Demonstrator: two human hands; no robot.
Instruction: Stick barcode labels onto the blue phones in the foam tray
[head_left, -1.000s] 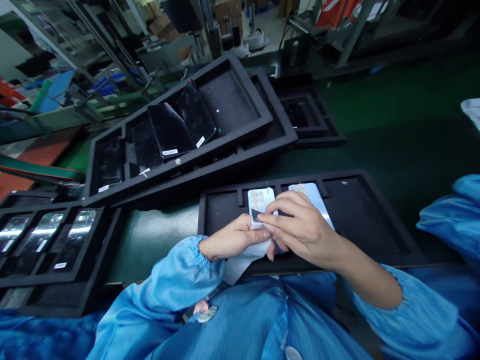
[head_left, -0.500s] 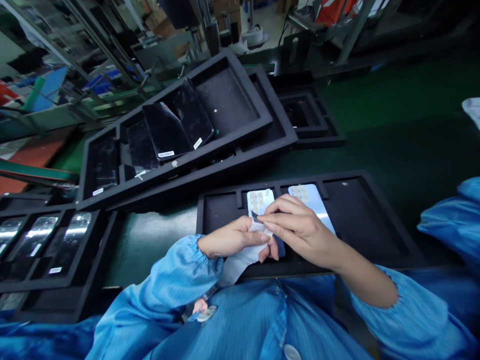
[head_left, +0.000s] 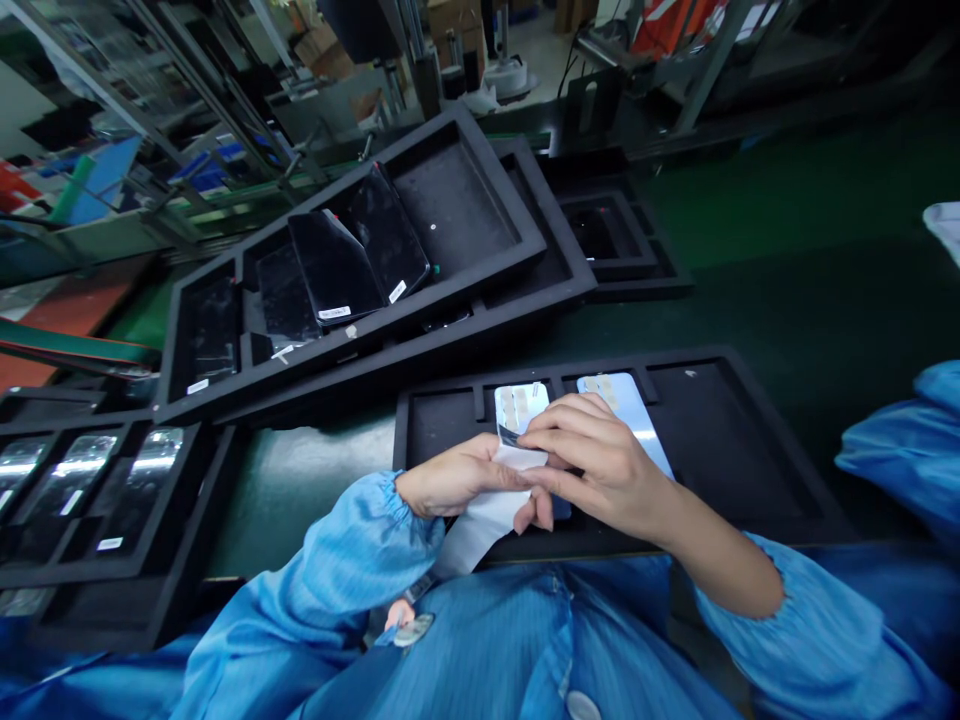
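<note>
My left hand point(head_left: 457, 480) is closed on a white sheet of film point(head_left: 480, 515) that hangs down toward my lap. My right hand point(head_left: 600, 465) pinches the sheet's upper end with thumb and forefinger, right over a pale phone back cover point(head_left: 519, 405) lying in the near black foam tray point(head_left: 750, 450). A second pale blue cover point(head_left: 630, 405) lies in the compartment beside it, partly hidden by my right hand. Both hands meet above the tray's front middle.
Tilted black trays point(head_left: 450, 200) behind hold dark glossy phones point(head_left: 337, 265). At the left, another tray point(head_left: 82, 480) holds three shiny parts. More trays point(head_left: 607, 235) lie further back on the green bench. Another person's blue sleeve point(head_left: 900, 450) is at the right edge.
The hands stay together over the cover with only slight shifts; the right fingers have slid a little along the sheet's top edge, and the view has barely moved.
</note>
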